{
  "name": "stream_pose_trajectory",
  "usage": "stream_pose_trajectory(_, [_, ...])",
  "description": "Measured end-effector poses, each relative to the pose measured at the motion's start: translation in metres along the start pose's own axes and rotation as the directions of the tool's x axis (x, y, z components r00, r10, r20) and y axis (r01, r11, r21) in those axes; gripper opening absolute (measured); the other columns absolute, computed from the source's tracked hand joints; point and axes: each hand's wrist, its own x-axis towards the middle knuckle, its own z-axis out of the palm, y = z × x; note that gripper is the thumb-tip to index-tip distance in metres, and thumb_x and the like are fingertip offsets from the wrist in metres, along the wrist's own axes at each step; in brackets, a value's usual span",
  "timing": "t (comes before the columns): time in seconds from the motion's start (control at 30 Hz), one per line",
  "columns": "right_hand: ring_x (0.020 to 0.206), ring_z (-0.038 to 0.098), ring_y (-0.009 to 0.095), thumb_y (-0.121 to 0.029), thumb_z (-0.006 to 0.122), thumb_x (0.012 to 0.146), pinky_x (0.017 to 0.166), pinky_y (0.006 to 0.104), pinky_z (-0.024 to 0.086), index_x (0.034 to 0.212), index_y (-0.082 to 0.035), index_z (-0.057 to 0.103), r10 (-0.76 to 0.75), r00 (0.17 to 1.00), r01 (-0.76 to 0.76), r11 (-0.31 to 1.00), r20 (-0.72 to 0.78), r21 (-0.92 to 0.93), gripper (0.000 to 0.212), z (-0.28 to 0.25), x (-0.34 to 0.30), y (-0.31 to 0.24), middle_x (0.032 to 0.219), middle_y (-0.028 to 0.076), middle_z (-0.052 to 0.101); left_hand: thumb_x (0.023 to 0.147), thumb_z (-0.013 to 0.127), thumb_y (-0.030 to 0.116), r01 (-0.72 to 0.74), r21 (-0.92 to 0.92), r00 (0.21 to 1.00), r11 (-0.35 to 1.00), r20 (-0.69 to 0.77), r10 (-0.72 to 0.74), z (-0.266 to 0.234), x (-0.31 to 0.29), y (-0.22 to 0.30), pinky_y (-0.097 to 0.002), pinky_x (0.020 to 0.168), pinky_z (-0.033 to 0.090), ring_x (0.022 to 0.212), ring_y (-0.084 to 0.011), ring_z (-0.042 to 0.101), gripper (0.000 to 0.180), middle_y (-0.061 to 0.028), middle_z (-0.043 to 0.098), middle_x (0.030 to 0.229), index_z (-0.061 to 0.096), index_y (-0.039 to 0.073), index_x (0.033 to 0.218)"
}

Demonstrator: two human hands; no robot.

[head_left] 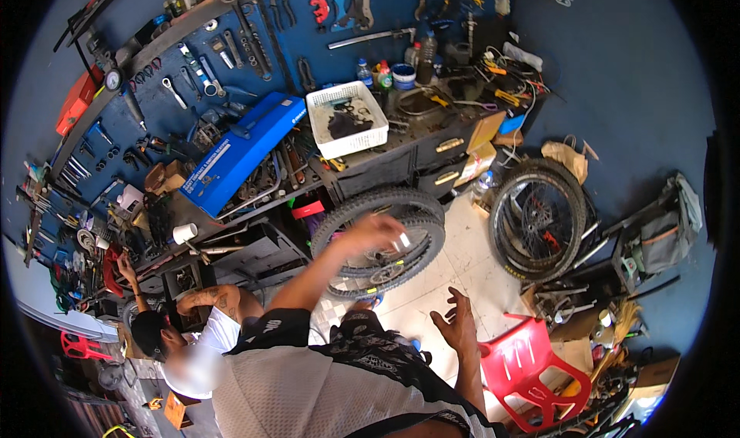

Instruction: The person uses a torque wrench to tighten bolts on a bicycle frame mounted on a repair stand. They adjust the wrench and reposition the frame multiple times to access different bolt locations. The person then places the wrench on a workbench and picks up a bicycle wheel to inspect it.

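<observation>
My left hand [375, 233] reaches out over a pair of bicycle wheels with knobby tyres [434, 257] below it. Motion smears its fingers, so their grip does not show. A small white bright spot appears at the fingertips; whether it is a held thing cannot be made out. My right hand [458, 324] is raised above the tiled floor [468, 245], fingers apart and nothing in them. Just beyond its wrist stands a red plastic chair [524, 353].
More bicycle wheels [574, 241] lean by the right wall. Along the workbench lie a blue case [250, 149] and a white plastic basket [370, 140] with dark parts inside. At left, another person in a white shirt and dark cap [146, 334] reaches toward the bench. Tools hang on the blue wall.
</observation>
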Motion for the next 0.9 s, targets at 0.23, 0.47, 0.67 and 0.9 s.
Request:
stream_pose_trajectory(0.23, [0.077,0.069,0.028,-0.031,0.083,0.084,0.07,0.0429,0.057,0.137,-0.009,0.057,0.095,0.995,-0.088,0.98,0.032,-0.178,0.063,0.041,0.049,-0.006,0.113,0.018,0.064,0.089,0.084,0.021,-0.374,0.559,0.279,0.74,-0.693,0.665,-0.297,-0.05,0.196,-0.0267,0.061,0.055,0.074,-0.0089,0.065,0.019,-0.0031,0.073,0.085,0.071,0.006,0.087])
stream_pose_trajectory(0.47, [0.077,0.07,0.029,-0.034,0.082,0.086,0.071,0.0417,0.057,0.132,-0.007,0.062,0.201,0.976,-0.185,0.97,0.087,-0.159,0.057,0.086,0.093,-0.04,0.11,0.02,0.067,0.08,0.089,0.019,0.178,0.941,-0.169,0.287,-0.258,0.951,-0.485,-0.024,0.339,-0.0433,0.081,0.055,0.09,-0.0355,0.071,0.028,-0.0163,0.073,0.095,0.069,0.002,0.088])
stream_pose_trajectory(0.67, [0.082,0.072,0.032,-0.04,0.08,0.085,0.075,0.0463,0.058,0.131,-0.01,0.062,0.342,0.937,-0.317,0.919,0.075,-0.235,0.058,0.108,0.067,-0.045,0.11,0.019,0.067,0.088,0.081,0.028,0.449,0.866,0.005,0.219,-0.248,0.969,-0.554,0.032,0.389,-0.0519,0.086,0.054,0.099,-0.047,0.068,0.034,-0.025,0.072,0.102,0.07,-0.001,0.104])
stream_pose_trajectory(0.9, [0.1,0.069,0.041,-0.044,0.077,0.086,0.083,0.0498,0.057,0.133,-0.014,0.06,0.499,0.866,-0.479,0.811,-0.028,-0.337,0.059,0.117,0.03,-0.036,0.114,0.021,0.067,0.097,0.061,0.021,0.611,0.737,0.014,0.288,-0.374,0.927,-0.648,0.067,0.387,-0.0526,0.091,0.055,0.105,-0.0475,0.067,0.031,-0.0287,0.069,0.115,0.063,-0.002,0.117])
